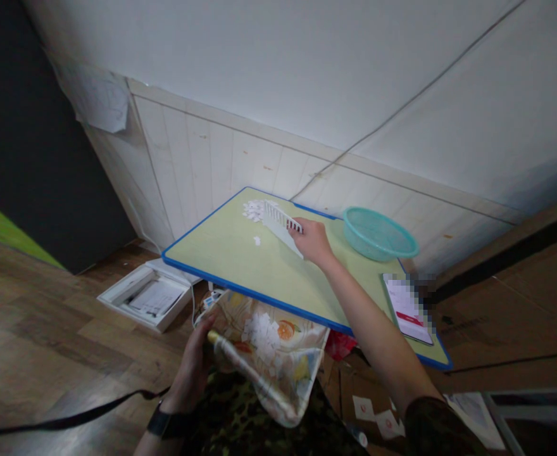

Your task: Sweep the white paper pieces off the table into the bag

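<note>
My right hand (pixel 312 242) grips one end of a white slotted plastic panel (pixel 281 223), held on edge over the yellow-green tabletop (pixel 221 244). Against the panel's far end lies a pile of small white paper pieces (pixel 254 210). One white scrap (pixel 257 240) sits apart, nearer the front edge. Below that edge, my left hand (pixel 199 351) is closed on the left side of a fruit-patterned tray (pixel 302 345), tilted in front of my lap. More white paper pieces (pixel 263 335) lie in it. The left fingers are partly hidden by the tray.
A turquoise plastic basin (pixel 380 234) stands at the table's back right, with a phone or tablet (pixel 407 309) nearer me. An open white box (pixel 148 294) is on the wooden floor at left. Cardboard (pixel 511 310) and printed paper cards (pixel 364 408) lie at right. The wall borders the table behind.
</note>
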### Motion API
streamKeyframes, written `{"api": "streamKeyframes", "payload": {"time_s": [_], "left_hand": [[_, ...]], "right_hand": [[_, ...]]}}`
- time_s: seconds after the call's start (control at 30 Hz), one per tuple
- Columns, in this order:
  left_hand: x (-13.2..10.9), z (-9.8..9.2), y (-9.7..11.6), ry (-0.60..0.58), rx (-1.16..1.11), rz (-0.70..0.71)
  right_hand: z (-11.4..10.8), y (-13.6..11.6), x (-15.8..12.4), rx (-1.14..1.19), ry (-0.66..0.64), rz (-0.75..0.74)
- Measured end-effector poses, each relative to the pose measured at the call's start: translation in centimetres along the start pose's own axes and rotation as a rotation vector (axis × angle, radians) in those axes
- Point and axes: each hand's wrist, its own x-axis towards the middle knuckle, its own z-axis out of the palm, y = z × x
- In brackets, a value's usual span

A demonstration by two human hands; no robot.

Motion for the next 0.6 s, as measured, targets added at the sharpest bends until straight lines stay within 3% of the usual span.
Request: {"api": "streamKeyframes", "payload": {"time_s": [0.3,0.5,0.6], "left_hand": [[-0.9,1.0,0.9,-0.035,-0.018,0.000],[-1.3,1.5,1.3,-0.054,-0.075,0.063],[-0.7,0.9,0.9,-0.022,-0.061,0.009]], "right_hand": [[-3.1,0.3,0.0,0.079,0.011,-0.014],[-1.8,0.4,0.1,0.082,-0.006,-0.049],[-1.5,0.9,-1.0,0.121,-0.031,-0.064]]}}
